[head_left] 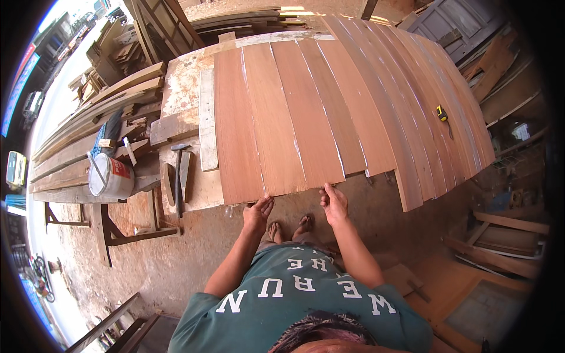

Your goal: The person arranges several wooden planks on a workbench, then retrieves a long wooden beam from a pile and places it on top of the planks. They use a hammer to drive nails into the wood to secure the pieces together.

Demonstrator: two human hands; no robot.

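A panel of reddish-brown wooden boards [273, 117] lies on a worn work table, its boards side by side with white glue-like lines along the seams. My left hand [258, 213] is closed at the panel's near edge, thumb tip against the board's end. Farther right along that edge, my right hand [334, 204] is also closed, its thumb raised against the wood and its fingers curled. A second, larger board panel [412, 106] adjoins on the right, with similar white lines. On it rests a yellow and black tape measure [441, 113].
Left of the panel, a hammer [179, 176] lies between wood pieces on the table [203, 194]. A white bucket [110, 176] stands by stacked planks [97, 129]. Wooden frames [500, 241] lie at the right. My feet [289, 228] are on the floor below the near edge.
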